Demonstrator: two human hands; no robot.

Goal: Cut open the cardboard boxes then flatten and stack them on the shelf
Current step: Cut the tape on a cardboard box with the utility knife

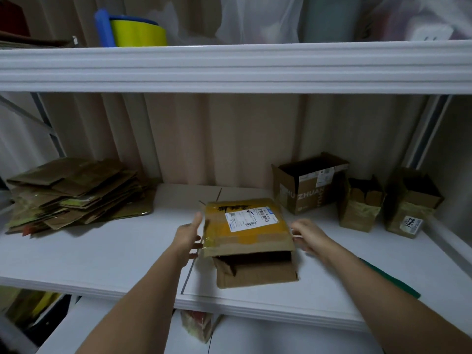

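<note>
A taped cardboard box point(251, 241) with a white shipping label lies on the white shelf point(115, 251), its near end open with flaps hanging out. My left hand point(189, 237) presses against the box's left side with straight, spread fingers and the thumb along the top edge. My right hand point(310, 237) is at the box's right edge, where thumb and fingers pinch it. A pile of flattened cardboard point(76, 192) lies at the shelf's left end.
Three opened boxes stand at the back right: a dark one point(309, 185), a small one point(360, 205), and one point(408, 203) with a white tag. A green object point(390, 279) lies by my right forearm. The upper shelf beam point(235, 67) hangs overhead.
</note>
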